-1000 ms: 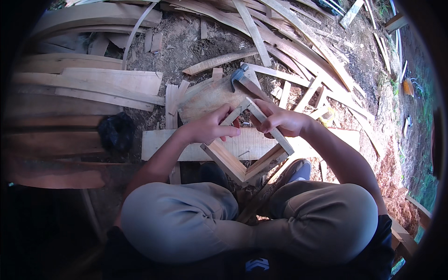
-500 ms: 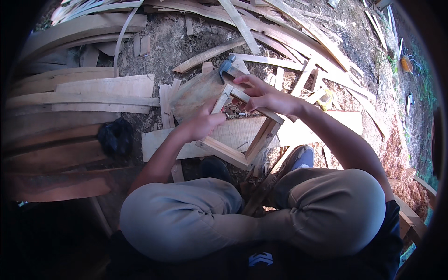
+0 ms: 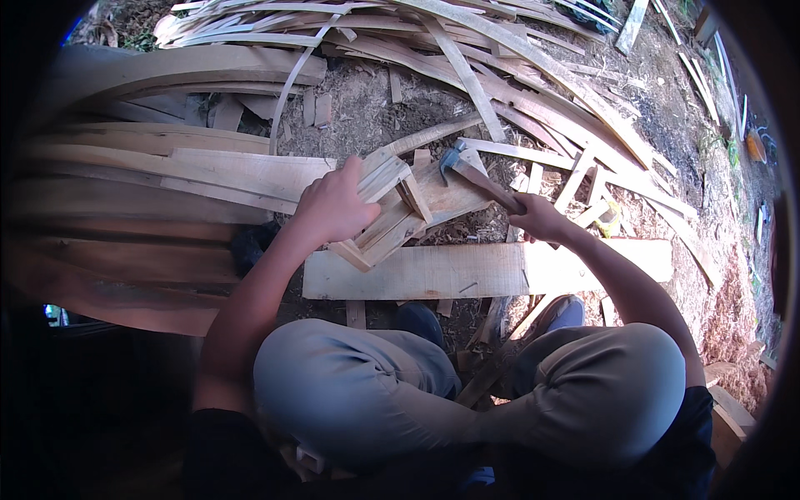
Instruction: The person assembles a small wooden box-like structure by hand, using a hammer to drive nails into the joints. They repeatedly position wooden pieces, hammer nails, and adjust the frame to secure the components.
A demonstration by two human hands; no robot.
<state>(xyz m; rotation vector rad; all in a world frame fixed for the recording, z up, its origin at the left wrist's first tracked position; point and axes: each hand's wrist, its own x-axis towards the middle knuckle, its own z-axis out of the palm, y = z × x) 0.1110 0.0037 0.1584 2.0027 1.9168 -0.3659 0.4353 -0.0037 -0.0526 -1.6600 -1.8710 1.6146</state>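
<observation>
Stacked planks [image 3: 167,167] at left, dark object [image 3: 250,246] beside them. Left hand [image 3: 333,208] curled over the left edge of a small wooden frame [image 3: 392,212], fingers closed around it, frame tilted above a wide board [image 3: 467,271] lying across bare ground. Right hand [image 3: 542,221] fisted around the wooden handle of a hammer [image 3: 479,179], head resting at the frame's far-right side. Scrap strips [image 3: 517,67] heaped far and right.

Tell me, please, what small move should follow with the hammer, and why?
Probably a short tap down onto the wooden frame: the right hand holds the hammer with its head right beside the frame's upper edge, and the left hand grips the frame.
</observation>
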